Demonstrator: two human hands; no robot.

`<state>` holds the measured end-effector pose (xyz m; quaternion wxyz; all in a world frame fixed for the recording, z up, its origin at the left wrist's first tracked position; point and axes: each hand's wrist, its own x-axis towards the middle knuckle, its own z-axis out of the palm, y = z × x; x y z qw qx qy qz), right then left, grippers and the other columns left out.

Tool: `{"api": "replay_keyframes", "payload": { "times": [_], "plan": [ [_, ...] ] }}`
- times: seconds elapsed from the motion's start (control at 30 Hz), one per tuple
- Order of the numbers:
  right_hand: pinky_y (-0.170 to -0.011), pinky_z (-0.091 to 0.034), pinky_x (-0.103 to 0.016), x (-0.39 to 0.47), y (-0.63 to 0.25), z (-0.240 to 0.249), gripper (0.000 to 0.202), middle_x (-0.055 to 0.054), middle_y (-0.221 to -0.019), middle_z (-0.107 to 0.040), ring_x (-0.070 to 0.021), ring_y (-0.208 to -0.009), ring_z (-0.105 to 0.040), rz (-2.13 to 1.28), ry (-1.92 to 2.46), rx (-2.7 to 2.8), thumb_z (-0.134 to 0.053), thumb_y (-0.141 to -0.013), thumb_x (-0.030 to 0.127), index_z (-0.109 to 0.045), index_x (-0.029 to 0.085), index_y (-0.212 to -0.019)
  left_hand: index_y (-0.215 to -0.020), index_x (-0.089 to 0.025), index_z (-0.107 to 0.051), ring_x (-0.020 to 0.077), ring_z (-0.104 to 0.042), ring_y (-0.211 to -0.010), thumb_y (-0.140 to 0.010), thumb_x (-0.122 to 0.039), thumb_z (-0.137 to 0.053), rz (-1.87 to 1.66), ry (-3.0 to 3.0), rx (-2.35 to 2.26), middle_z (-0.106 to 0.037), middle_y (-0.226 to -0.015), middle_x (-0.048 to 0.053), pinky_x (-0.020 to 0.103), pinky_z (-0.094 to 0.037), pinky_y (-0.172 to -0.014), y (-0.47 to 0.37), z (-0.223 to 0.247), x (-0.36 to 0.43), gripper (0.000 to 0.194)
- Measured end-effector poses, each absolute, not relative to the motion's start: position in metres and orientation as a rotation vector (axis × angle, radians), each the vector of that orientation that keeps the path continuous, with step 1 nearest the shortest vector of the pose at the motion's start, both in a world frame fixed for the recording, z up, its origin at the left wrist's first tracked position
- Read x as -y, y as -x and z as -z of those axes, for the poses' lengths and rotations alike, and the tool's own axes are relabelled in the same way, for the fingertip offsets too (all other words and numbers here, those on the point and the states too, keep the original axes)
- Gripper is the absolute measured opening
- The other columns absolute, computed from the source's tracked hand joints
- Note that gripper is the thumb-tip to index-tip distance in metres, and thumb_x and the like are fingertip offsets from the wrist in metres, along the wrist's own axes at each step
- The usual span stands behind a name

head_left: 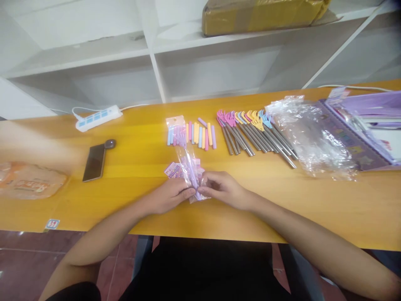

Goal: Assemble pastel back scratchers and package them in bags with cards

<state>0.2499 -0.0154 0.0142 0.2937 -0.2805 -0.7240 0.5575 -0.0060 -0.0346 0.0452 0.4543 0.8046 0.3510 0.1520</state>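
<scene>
A clear plastic bag [187, 161] with a purple hand-shaped stick inside slants across the front middle of the table. My left hand [172, 195] pinches its lower left edge, and my right hand [222, 189] pinches the lower right edge, thumbs nearly touching. Printed cards [174, 170] lie partly under the bag. Behind it are several pastel tubes [200, 134] in a row. To their right, metal rods [247, 136] with pink, yellow, blue and purple hand-shaped ends lie side by side.
Empty clear bags [316, 138] are heaped beside an open purple box [360, 133] at the right. On the left are a power strip [98, 118], a phone [94, 162], a small dark object [110, 144] and an orange packet [31, 182]. White shelving [153, 62] stands behind.
</scene>
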Motion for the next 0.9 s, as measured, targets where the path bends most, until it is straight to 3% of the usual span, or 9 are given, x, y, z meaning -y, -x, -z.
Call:
{"api": "replay_keyframes", "payload": {
  "times": [0.1, 0.23, 0.43, 0.6, 0.9],
  "plan": [
    [-0.064, -0.040, -0.022, 0.015, -0.250, -0.016, 0.045, 0.003, -0.076, -0.057, -0.0093, -0.069, -0.048, -1.493, 0.727, 1.956, -0.068, -0.105, 0.056, -0.057, 0.017, -0.084, -0.092, -0.020, -0.070, 0.0206, -0.064, -0.084, -0.115, -0.049, -0.043, -0.384, -2.024, -0.887, -0.074, -0.092, 0.006, 0.032, -0.047, -0.085, 0.006, -0.044, 0.034, 0.046],
    [-0.069, -0.047, -0.023, 0.014, -0.250, -0.017, 0.046, 0.000, -0.084, -0.063, -0.0114, -0.076, -0.055, -1.486, 0.629, 2.040, -0.058, -0.111, 0.058, -0.064, 0.016, -0.092, -0.109, -0.021, -0.075, 0.0221, -0.071, -0.097, -0.115, -0.044, -0.048, -0.405, -2.023, -0.822, -0.078, -0.108, 0.008, 0.032, -0.050, -0.092, 0.007, -0.042, 0.034, 0.036],
    [-0.075, -0.048, -0.024, 0.014, -0.252, -0.020, 0.038, -0.002, -0.088, -0.069, -0.0121, -0.079, -0.059, -1.314, 0.593, 2.150, -0.056, -0.114, 0.049, -0.069, 0.017, -0.099, -0.110, -0.019, -0.075, 0.0199, -0.065, -0.087, -0.105, -0.052, -0.068, -0.567, -1.841, -0.976, -0.076, -0.100, 0.006, 0.031, -0.050, -0.081, 0.008, -0.030, 0.035, 0.034],
    [-0.071, -0.047, -0.023, 0.016, -0.252, -0.021, 0.034, 0.000, -0.085, -0.068, -0.0114, -0.075, -0.059, -1.289, 0.590, 2.190, -0.057, -0.114, 0.045, -0.068, 0.017, -0.098, -0.097, -0.018, -0.073, 0.0182, -0.063, -0.083, -0.100, -0.054, -0.074, -0.635, -1.715, -0.981, -0.073, -0.093, 0.005, 0.029, -0.049, -0.076, 0.005, -0.030, 0.034, 0.036],
    [-0.082, -0.050, -0.024, 0.016, -0.251, -0.024, 0.032, -0.001, -0.094, -0.073, -0.0120, -0.084, -0.066, -1.421, 0.471, 2.138, -0.055, -0.115, 0.042, -0.073, 0.018, -0.104, -0.078, -0.017, -0.062, 0.0146, -0.064, -0.077, -0.093, -0.045, -0.085, -0.752, -1.594, -0.916, -0.072, -0.085, 0.003, 0.026, -0.049, -0.072, 0.004, -0.028, 0.038, 0.039]
  ]
}}
